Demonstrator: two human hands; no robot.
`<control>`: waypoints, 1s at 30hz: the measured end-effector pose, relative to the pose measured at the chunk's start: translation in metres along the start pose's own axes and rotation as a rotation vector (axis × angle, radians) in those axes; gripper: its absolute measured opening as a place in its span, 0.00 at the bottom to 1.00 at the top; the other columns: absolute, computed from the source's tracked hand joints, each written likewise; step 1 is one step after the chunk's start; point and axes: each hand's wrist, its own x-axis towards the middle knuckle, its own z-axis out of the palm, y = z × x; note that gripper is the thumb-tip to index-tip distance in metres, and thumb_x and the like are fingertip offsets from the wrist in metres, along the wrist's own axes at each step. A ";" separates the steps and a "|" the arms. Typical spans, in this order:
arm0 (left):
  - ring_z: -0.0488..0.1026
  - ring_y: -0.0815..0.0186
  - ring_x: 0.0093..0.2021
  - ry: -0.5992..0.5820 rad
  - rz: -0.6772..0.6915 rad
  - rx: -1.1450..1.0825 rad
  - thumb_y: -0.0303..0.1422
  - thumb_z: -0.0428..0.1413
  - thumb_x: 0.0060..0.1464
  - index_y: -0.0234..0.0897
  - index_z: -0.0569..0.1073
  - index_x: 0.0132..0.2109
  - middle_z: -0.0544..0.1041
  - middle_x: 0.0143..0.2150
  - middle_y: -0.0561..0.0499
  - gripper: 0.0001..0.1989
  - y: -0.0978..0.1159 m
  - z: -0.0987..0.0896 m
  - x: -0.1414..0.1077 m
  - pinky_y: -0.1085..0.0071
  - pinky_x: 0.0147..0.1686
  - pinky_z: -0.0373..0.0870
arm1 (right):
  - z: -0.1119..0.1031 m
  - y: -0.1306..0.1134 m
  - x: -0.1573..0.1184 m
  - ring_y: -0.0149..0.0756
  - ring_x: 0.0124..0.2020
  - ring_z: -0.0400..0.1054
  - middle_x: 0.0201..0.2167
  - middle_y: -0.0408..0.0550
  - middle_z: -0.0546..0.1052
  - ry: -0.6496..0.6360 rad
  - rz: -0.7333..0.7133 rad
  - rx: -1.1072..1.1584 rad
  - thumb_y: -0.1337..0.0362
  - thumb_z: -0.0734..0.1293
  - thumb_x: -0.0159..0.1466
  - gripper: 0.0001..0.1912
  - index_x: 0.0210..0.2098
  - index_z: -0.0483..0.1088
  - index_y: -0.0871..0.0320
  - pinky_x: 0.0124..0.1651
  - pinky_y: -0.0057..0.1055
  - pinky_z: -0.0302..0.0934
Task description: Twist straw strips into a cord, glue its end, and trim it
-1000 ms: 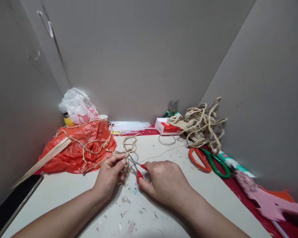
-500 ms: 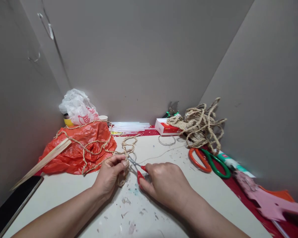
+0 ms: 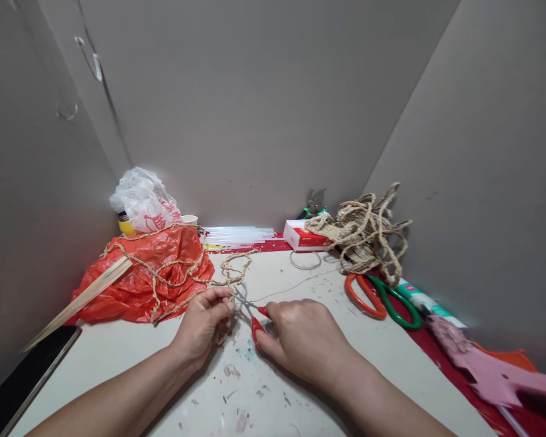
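Note:
My left hand [image 3: 204,321] pinches a thin braided straw cord [image 3: 237,267], part of which hangs below the fingers. From there the cord loops back over the board and across a red plastic bag [image 3: 141,297], with a flat bundle of loose fibres [image 3: 91,294] at one end. In my right hand [image 3: 300,331] is a pair of small scissors [image 3: 256,325] with red handles, thumb and fingers through the loops. The partly open blades point left and reach the cord beside my left fingertips. Whether they touch the cord I cannot tell.
Behind lie clear glue sticks [image 3: 239,235], a red-and-white box [image 3: 300,237] and a white plastic bag [image 3: 143,194]. To the right are a heap of thick braided rope [image 3: 368,230], large scissors with orange and green handles [image 3: 398,306] and a pink glue gun [image 3: 495,373].
The scissor blades have opened a little less wide or turned slightly at the cord. The view has shifted slightly; both hands stay almost where they were.

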 end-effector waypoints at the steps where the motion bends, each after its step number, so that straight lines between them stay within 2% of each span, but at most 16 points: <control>1: 0.58 0.77 0.16 0.006 -0.007 0.000 0.31 0.63 0.43 0.36 0.70 0.38 0.64 0.20 0.60 0.14 0.000 0.000 0.000 0.79 0.14 0.50 | 0.000 0.000 0.000 0.41 0.24 0.71 0.23 0.52 0.78 -0.002 0.004 -0.003 0.55 0.63 0.57 0.14 0.26 0.72 0.58 0.27 0.32 0.49; 11: 0.57 0.77 0.15 0.013 -0.002 0.040 0.31 0.62 0.44 0.36 0.69 0.38 0.64 0.19 0.60 0.13 -0.002 -0.002 0.003 0.79 0.13 0.51 | 0.002 0.002 0.004 0.37 0.23 0.71 0.22 0.48 0.79 -0.084 0.010 0.059 0.60 0.62 0.59 0.11 0.25 0.73 0.56 0.25 0.30 0.44; 18: 0.58 0.77 0.16 0.018 -0.021 0.051 0.31 0.61 0.45 0.36 0.69 0.40 0.65 0.21 0.60 0.14 -0.001 -0.001 0.002 0.79 0.13 0.51 | 0.007 0.009 0.006 0.34 0.21 0.69 0.21 0.45 0.78 -0.045 0.007 0.080 0.61 0.61 0.60 0.13 0.23 0.72 0.56 0.25 0.30 0.42; 24: 0.59 0.77 0.17 0.020 -0.016 0.015 0.31 0.62 0.43 0.35 0.70 0.39 0.64 0.20 0.60 0.14 -0.003 -0.001 0.003 0.80 0.15 0.51 | 0.014 0.011 0.004 0.34 0.23 0.67 0.21 0.44 0.76 0.028 -0.021 0.113 0.56 0.63 0.56 0.11 0.25 0.71 0.57 0.27 0.30 0.46; 30: 0.59 0.77 0.15 0.033 -0.024 0.013 0.31 0.62 0.44 0.37 0.69 0.40 0.66 0.21 0.60 0.15 -0.003 -0.002 0.003 0.80 0.14 0.51 | 0.011 0.007 0.004 0.38 0.25 0.69 0.24 0.49 0.77 -0.004 -0.033 0.032 0.54 0.63 0.56 0.14 0.28 0.72 0.59 0.34 0.33 0.52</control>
